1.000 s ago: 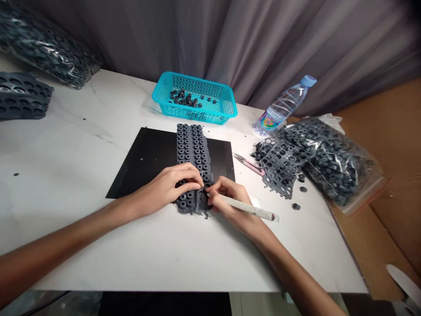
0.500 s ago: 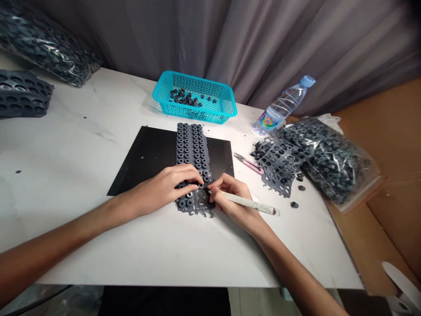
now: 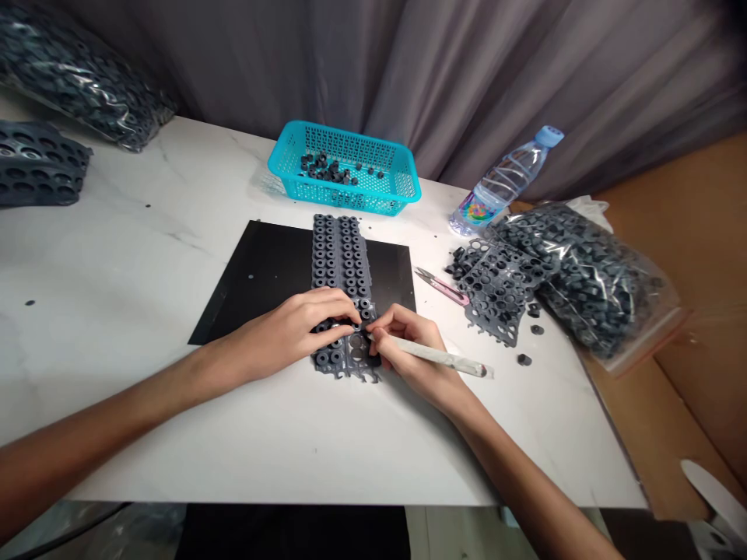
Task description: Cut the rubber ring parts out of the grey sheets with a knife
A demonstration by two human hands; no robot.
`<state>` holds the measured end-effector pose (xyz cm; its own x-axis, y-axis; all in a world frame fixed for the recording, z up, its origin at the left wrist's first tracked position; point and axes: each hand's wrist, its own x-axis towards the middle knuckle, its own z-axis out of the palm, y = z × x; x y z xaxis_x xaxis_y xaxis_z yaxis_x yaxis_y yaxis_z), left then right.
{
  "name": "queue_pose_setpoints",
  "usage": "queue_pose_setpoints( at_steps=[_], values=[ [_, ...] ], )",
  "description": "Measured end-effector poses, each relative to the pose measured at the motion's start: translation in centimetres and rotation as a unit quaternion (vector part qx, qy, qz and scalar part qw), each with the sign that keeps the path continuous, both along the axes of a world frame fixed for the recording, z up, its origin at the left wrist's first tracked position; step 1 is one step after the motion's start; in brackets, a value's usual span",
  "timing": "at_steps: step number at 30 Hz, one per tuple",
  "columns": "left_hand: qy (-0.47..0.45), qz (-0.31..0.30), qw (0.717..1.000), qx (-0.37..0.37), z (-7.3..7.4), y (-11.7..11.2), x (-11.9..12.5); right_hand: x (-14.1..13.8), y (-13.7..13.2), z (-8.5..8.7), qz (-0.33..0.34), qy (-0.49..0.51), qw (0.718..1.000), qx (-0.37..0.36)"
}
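A dark grey moulded rubber sheet [image 3: 340,257] with rows of small ring-shaped pieces lies across a black mat [image 3: 257,272]. My left hand [image 3: 309,323] rests over its near part, thumb and fingertips closing on a ring at the sheet's right half. In a pinch grip, my right hand [image 3: 408,342] holds a slim pen-like tool with a whitish wrapped handle [image 3: 443,358]. Its tip points at the sheet beside the left fingertips and is too small to make out. Below the fingertips, several round holes in the sheet show no rings.
Behind the mat stands a turquoise basket [image 3: 344,196] holding loose black pieces. Pink-handled thread snips [image 3: 443,288], a punched sheet scrap [image 3: 496,288], a water bottle [image 3: 502,187] and a bag of pieces [image 3: 601,280] are at right. Another full bag [image 3: 87,78] lies far left.
Both hands stay at nearly the same spot on the sheet, with only slight finger movement. The view has shifted a little.
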<state>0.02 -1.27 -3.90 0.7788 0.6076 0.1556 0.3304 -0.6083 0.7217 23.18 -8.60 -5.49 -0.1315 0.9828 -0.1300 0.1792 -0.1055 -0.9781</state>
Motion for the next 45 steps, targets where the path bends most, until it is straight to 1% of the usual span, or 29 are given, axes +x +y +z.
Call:
queue_pose_setpoints(
  at_steps=[5, 8, 11, 13, 15, 17, 19, 20, 22, 24, 25, 26, 28, 29, 31, 35, 39, 42, 45],
  values=[
    [0.002, 0.0, 1.0, 0.01, 0.1, -0.1, 0.1, -0.1, 0.0, 0.1, -0.003, -0.012, 1.0, 0.003],
    [0.014, 0.0, 0.999, 0.034, 0.3, -0.2, 0.3, -0.1, 0.0, 0.1, -0.003, -0.019, 1.0, 0.014],
    [0.034, -0.021, 0.994, 0.1, 0.3, -0.6, 0.5, -0.1, -0.1, 0.2, 0.005, -0.027, 0.999, 0.022],
    [0.052, -0.03, 0.985, 0.162, -0.1, -0.9, 0.6, -0.2, -0.1, 0.2, 0.008, -0.039, 0.999, 0.028],
    [0.067, -0.026, 0.973, 0.217, -0.5, -1.2, 0.8, -0.2, -0.2, 0.3, 0.007, -0.056, 0.998, 0.04],
    [0.052, -0.031, 0.97, 0.237, -0.8, -1.4, 1.0, -0.3, -0.2, 0.2, 0.004, -0.073, 0.996, 0.055],
    [-0.031, -0.018, 0.981, 0.192, -0.9, -1.2, 1.0, -0.3, -0.3, 0.1, 0.005, -0.086, 0.994, 0.064],
    [-0.085, 0.007, 0.984, 0.157, -0.8, -1.0, 1.0, -0.3, -0.3, 0.1, 0.005, -0.092, 0.994, 0.066],
    [-0.181, 0.089, 0.975, 0.098, -0.3, -0.3, 0.7, -0.3, -0.3, 0.0, 0.002, -0.099, 0.993, 0.06],
    [-0.224, 0.169, 0.959, 0.034, 0.2, 0.5, 0.3, -0.2, -0.3, 0.0, -0.003, -0.085, 0.995, 0.043],
    [-0.233, 0.186, 0.954, -0.027, 0.5, 0.7, 0.1, -0.2, -0.3, 0.0, -0.003, -0.068, 0.997, 0.03],
    [-0.232, 0.186, 0.95, -0.098, 0.7, 0.8, -0.1, -0.1, -0.3, 0.1, -0.001, -0.045, 0.999, 0.015],
    [-0.215, 0.155, 0.938, -0.224, 0.9, 0.7, -0.3, 0.1, -0.2, 0.2, 0.002, 0.001, 1.0, -0.008],
    [-0.205, 0.136, 0.932, -0.264, 0.9, 0.6, -0.4, 0.1, -0.2, 0.2, -0.001, 0.02, 1.0, -0.016],
    [-0.201, 0.116, 0.918, -0.322, 0.7, 0.2, -0.4, 0.3, -0.1, 0.4, -0.017, 0.048, 0.998, -0.021],
    [-0.206, 0.102, 0.883, -0.409, 0.5, -0.3, -0.4, 0.4, 0.2, 0.6, -0.054, 0.064, 0.996, -0.007],
    [-0.198, 0.078, 0.85, -0.482, 1.0, -0.9, -0.4, 0.6, 0.5, 0.6, -0.069, 0.053, 0.996, 0.003],
    [-0.196, 0.075, 0.829, -0.519, 1.5, -1.4, -0.3, 0.9, 0.8, 0.5, -0.083, 0.043, 0.995, 0.015],
    [-0.197, 0.071, 0.818, -0.535, 1.8, -1.5, -0.2, 1.2, 1.0, 0.4, -0.093, 0.034, 0.995, 0.019]
  ],
)
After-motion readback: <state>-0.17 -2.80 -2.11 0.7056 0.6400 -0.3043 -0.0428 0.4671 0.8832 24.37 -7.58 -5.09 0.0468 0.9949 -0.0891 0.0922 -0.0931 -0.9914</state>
